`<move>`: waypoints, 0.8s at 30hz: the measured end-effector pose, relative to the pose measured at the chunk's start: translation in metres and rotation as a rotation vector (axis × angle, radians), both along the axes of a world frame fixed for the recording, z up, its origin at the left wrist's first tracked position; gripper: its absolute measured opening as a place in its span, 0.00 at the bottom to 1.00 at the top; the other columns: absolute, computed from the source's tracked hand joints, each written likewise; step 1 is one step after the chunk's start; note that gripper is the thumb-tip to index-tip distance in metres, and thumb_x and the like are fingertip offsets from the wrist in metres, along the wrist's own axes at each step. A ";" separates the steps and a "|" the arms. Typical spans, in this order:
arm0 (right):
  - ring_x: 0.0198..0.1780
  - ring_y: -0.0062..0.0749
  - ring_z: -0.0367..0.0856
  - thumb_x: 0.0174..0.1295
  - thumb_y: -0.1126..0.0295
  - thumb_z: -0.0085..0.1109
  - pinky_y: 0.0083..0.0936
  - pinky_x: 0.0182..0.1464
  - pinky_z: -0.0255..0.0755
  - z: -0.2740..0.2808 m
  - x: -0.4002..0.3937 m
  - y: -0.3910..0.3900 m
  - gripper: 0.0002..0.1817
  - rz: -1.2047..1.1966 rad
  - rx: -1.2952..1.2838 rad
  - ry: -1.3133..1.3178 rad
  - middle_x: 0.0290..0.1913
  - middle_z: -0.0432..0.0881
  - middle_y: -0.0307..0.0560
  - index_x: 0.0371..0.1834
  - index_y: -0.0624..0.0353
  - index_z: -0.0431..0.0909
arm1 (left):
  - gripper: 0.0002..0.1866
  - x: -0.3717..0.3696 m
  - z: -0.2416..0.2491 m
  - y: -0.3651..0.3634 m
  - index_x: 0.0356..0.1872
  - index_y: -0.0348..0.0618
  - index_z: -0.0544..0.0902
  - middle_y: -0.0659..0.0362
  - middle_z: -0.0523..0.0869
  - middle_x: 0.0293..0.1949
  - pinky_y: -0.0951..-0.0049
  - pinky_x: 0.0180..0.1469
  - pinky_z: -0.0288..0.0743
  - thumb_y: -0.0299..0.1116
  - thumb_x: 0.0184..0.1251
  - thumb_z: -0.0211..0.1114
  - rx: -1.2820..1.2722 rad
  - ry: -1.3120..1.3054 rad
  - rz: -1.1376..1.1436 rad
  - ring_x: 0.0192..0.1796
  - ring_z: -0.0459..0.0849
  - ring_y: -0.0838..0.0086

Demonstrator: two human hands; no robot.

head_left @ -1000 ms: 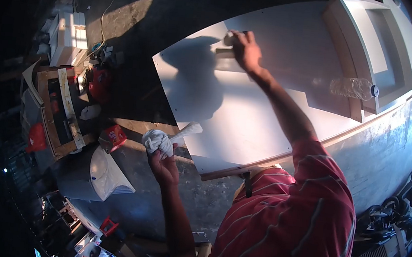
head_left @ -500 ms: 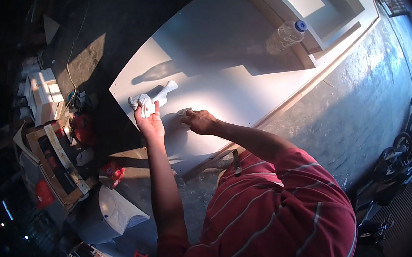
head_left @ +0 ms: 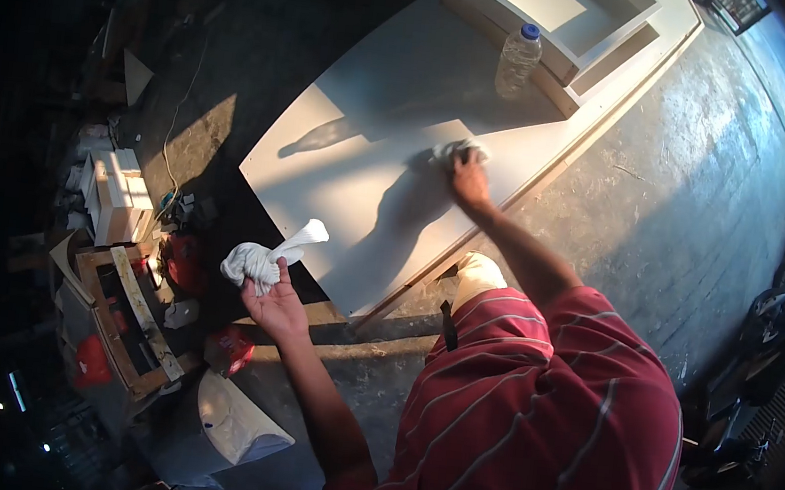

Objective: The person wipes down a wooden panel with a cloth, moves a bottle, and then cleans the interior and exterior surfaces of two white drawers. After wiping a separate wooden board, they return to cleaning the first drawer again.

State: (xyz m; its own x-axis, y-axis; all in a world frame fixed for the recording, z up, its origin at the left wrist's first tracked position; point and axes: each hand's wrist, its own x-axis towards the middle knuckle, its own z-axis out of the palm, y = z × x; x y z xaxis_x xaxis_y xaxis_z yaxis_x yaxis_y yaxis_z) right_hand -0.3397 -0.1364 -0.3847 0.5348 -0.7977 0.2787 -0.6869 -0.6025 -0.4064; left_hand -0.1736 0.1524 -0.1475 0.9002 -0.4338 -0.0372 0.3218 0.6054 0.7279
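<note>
1 broad white panel [head_left: 309, 180] is filling the middle of the room, with a raised white frame [head_left: 561, 61] standing on its far end. From where I'm watching, the person in the red striped shirt [head_left: 536, 419] is leaning in along the near edge, working with 2 hands. A clear bottle with a blue cap [head_left: 517, 68] is standing on the panel, close beside the frame. The left hand [head_left: 280, 308] is holding a knotted white bundle [head_left: 252, 265] off the panel's near corner, palm up; its grip is loosely cupping the bundle, whose loose end is sticking out over the panel's edge. The right hand [head_left: 469, 182] is bearing down on a pale wad [head_left: 449, 152] against the surface, its grip bunched over it, though blur is hiding the exact finger placement. I'm judging this to be a rubbing stroke. Any further stroke would be calling for light, even pressure, the wad kept under the fingertips and the knuckles kept clear of the bottle.
</note>
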 end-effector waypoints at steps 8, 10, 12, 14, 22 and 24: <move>0.43 0.47 0.79 0.47 0.73 0.54 0.39 0.43 0.74 0.036 0.146 0.285 0.22 0.926 0.661 0.048 0.41 0.73 0.58 0.50 0.55 0.70 | 0.19 -0.065 0.079 0.086 0.54 0.40 0.71 0.56 0.74 0.56 0.55 0.63 0.63 0.34 0.63 0.52 -0.090 -0.179 0.089 0.59 0.70 0.65; 0.48 0.51 0.76 0.48 0.73 0.56 0.41 0.47 0.72 0.106 0.095 0.259 0.23 0.917 0.698 -0.125 0.50 0.68 0.59 0.51 0.54 0.70 | 0.21 -0.076 0.083 0.115 0.57 0.39 0.68 0.55 0.71 0.59 0.56 0.64 0.61 0.35 0.64 0.51 -0.078 -0.246 0.073 0.61 0.67 0.66; 0.48 0.54 0.74 0.49 0.69 0.58 0.40 0.50 0.70 0.090 0.057 0.225 0.25 0.864 0.587 -0.328 0.52 0.68 0.56 0.54 0.55 0.69 | 0.21 -0.084 0.077 0.142 0.57 0.38 0.68 0.55 0.70 0.60 0.55 0.65 0.58 0.35 0.64 0.51 -0.105 -0.228 0.099 0.62 0.66 0.66; 0.49 0.51 0.73 0.53 0.67 0.58 0.37 0.53 0.68 0.133 -0.019 0.161 0.21 0.800 0.652 -0.347 0.48 0.73 0.59 0.52 0.56 0.72 | 0.21 -0.094 0.071 0.165 0.57 0.38 0.68 0.55 0.69 0.61 0.55 0.67 0.55 0.35 0.64 0.51 -0.047 -0.256 0.123 0.63 0.65 0.66; 0.35 0.30 0.78 0.62 0.64 0.50 0.25 0.35 0.72 0.082 -0.282 -0.068 0.18 -0.444 0.800 -0.814 0.36 0.80 0.51 0.48 0.67 0.73 | 0.22 -0.138 0.040 0.242 0.59 0.35 0.65 0.53 0.67 0.61 0.57 0.68 0.55 0.37 0.67 0.48 -0.085 -0.141 0.475 0.63 0.65 0.65; 0.31 0.28 0.75 0.60 0.64 0.51 0.25 0.33 0.70 0.061 -0.340 -0.143 0.15 -0.596 0.660 -0.798 0.30 0.78 0.47 0.41 0.66 0.74 | 0.23 -0.145 0.023 0.248 0.59 0.35 0.64 0.50 0.66 0.62 0.55 0.67 0.57 0.37 0.67 0.46 0.045 -0.142 0.660 0.65 0.63 0.65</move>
